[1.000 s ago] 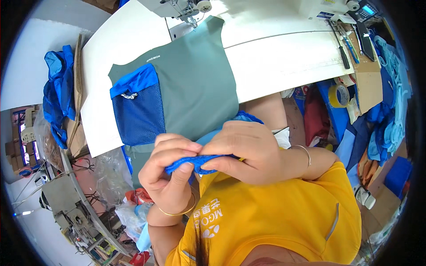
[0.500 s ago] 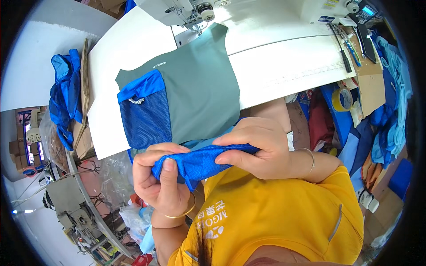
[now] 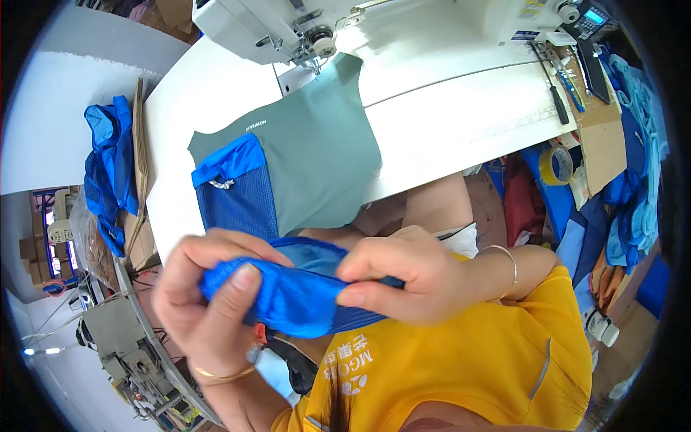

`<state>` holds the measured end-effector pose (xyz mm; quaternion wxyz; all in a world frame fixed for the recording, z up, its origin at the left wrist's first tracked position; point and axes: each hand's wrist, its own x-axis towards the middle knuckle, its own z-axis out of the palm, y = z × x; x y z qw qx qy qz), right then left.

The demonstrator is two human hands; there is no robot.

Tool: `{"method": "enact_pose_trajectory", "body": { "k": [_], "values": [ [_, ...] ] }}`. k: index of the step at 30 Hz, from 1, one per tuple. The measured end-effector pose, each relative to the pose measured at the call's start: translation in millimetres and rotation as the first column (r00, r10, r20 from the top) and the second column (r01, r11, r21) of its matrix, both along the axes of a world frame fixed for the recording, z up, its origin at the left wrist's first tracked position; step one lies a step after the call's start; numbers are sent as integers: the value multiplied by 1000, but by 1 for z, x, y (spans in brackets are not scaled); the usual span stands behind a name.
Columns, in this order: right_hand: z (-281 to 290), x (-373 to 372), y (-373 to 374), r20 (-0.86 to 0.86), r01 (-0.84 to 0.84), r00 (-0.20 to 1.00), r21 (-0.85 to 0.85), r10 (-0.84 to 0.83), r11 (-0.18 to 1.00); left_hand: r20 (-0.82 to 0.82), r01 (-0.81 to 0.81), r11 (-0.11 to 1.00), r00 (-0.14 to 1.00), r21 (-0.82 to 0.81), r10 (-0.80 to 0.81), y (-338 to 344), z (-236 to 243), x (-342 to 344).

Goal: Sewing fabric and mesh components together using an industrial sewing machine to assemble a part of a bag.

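Observation:
Between my two hands, in front of my chest, a piece of bright blue fabric point(image 3: 299, 299) is stretched sideways, folded over, with a lighter blue inner side showing along its top. My left hand point(image 3: 209, 295) pinches its left end, thumb on top. At the other end my right hand point(image 3: 403, 277) grips the edge between thumb and fingers. Beyond my hands a grey-green fabric panel point(image 3: 317, 158) lies on the white sewing table point(image 3: 453, 108), its far corner under the sewing machine's needle area point(image 3: 315, 68). A blue mesh pocket point(image 3: 234, 201) with a bright blue top band lies on the panel's left part.
Blue fabric pieces point(image 3: 111, 173) hang beside cardboard point(image 3: 139, 158) at the left. A screwdriver point(image 3: 558, 104) rests on the table's right end, near a yellow tape roll point(image 3: 556, 165). More blue cloth point(image 3: 637, 158) is heaped at the far right.
My hands have moved apart, the left one leftward and nearer. The blue fabric, bunched narrow before, is now spread wider with its inner side showing. The view has shifted slightly.

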<state>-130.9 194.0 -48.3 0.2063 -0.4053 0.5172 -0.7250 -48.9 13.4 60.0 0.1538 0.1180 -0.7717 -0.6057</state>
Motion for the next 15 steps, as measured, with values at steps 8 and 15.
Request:
{"method": "enact_pose_trajectory", "body": {
  "k": [8, 15],
  "values": [
    [-17, -32, -69, 328, 143, 930, 89, -165, 986, 422, 339, 924, 874, -178, -239, -80, 1, -125],
    [-61, -54, -59, 153, 226, 906, 615, -395, 755, 370, 535, 746, 837, -397, -404, -97, -149, -168]
  ]
}}
